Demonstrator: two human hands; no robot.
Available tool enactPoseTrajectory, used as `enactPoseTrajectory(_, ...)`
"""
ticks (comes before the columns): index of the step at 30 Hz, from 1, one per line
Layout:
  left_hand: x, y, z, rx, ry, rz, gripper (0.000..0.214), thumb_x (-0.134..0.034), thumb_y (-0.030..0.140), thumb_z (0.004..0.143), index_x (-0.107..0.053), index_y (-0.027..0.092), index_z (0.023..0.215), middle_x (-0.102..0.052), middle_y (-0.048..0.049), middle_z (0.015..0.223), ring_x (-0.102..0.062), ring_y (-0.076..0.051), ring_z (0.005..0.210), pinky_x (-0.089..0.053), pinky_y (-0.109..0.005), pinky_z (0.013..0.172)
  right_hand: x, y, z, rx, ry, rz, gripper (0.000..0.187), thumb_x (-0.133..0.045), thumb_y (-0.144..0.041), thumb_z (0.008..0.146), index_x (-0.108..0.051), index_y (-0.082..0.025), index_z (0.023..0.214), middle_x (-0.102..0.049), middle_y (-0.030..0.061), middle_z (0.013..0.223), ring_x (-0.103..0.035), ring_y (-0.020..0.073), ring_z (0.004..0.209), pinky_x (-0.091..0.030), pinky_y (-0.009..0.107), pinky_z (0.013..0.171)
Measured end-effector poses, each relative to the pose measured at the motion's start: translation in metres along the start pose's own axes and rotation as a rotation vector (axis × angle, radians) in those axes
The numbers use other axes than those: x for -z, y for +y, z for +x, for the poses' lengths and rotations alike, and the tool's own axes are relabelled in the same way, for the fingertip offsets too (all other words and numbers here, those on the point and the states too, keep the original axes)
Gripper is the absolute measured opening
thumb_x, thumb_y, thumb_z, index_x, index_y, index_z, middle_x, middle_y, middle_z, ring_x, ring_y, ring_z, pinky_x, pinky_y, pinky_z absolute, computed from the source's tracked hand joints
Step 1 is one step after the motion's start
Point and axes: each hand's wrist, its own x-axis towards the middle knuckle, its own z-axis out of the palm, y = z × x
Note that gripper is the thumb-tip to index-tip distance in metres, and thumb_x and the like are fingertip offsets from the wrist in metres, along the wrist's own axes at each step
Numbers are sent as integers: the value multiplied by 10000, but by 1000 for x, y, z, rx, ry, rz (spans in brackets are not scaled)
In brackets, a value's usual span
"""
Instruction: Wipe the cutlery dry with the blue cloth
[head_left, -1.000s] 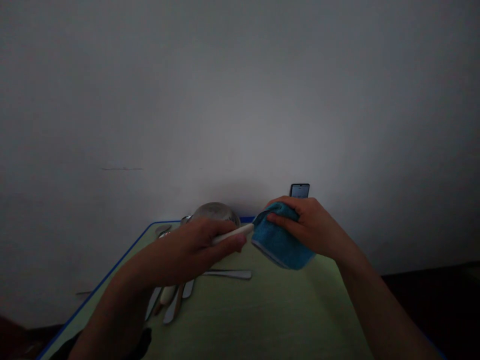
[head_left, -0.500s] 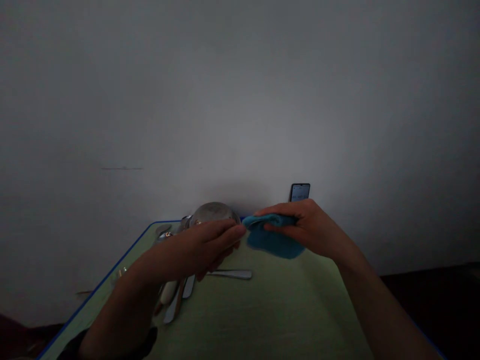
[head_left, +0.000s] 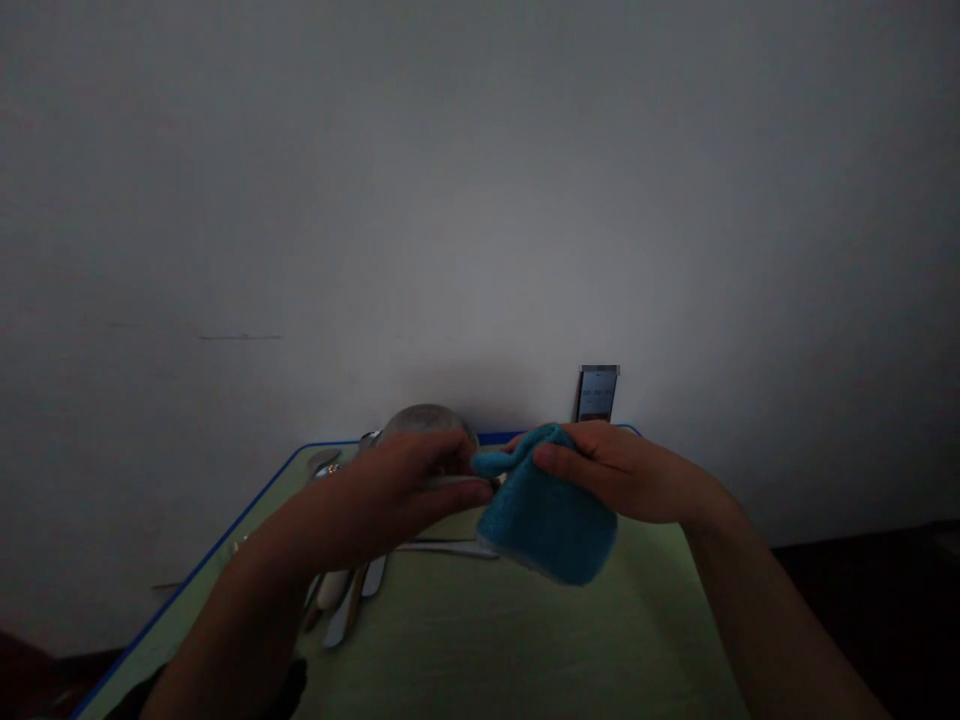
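Note:
My left hand point(head_left: 397, 495) is closed round the pale handle of a utensil point(head_left: 457, 482), whose far end is hidden inside a blue cloth point(head_left: 551, 520). My right hand point(head_left: 622, 470) pinches the top of that cloth, thumb and fingers pressed together, and the cloth hangs down over the utensil above the green mat point(head_left: 525, 630). The two hands almost touch in the middle of the view.
Several spoons and other cutlery point(head_left: 349, 600) lie on the mat below my left hand, and one long handle point(head_left: 442, 548) lies flat by the cloth. A steel bowl point(head_left: 427, 420) stands at the mat's far edge. A phone point(head_left: 598, 393) leans against the wall.
The cloth first bunched up flat in my right hand, then dropped to hang open again. My right hand has come lower and closer to the left, and the utensil's handle shows less.

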Motion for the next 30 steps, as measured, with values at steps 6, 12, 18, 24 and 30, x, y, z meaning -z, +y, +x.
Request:
enactPoseTrajectory(6,-1,2,-1,-15,74,-74,219,-484,394,808,-476,206,921,-587,6,848,-547,-143,764,-396,-240,639,0,-1,1,32,-54,-130,356,-510,-496,766,-566,-179,918,-581,0,751,-513,107,648,-376,202,527)
enactPoseTrajectory(12,-5,8,-1,-48,86,-48,160,-469,349,821,-459,224,922,-552,25,806,-520,-123,685,-374,-226,586,-2,-7,4,43,64,-131,332,-513,-493,762,-565,-168,802,-539,-26,628,-486,81,565,-346,176,464)
enactPoseTrajectory(18,-4,10,0,-64,79,-18,159,-452,359,822,-479,217,888,-540,29,759,-497,-114,634,-346,-217,548,-3,-8,3,42,51,-163,316,-493,-479,778,-563,-172,806,-520,-36,618,-459,66,540,-336,171,453)
enactPoseTrajectory(24,-1,7,0,-29,73,26,155,-471,352,808,-484,210,867,-536,40,717,-489,-107,596,-333,-215,530,-2,-3,2,105,-26,-158,248,-453,-387,822,-558,-178,905,-518,-34,647,-465,76,562,-353,190,489)
enactPoseTrajectory(30,2,6,2,76,53,66,204,-461,367,791,-564,200,848,-577,21,700,-527,-127,608,-336,-226,538,-5,-1,6,164,12,-224,179,-504,-234,785,-552,-188,951,-584,-12,773,-507,100,659,-369,222,579)
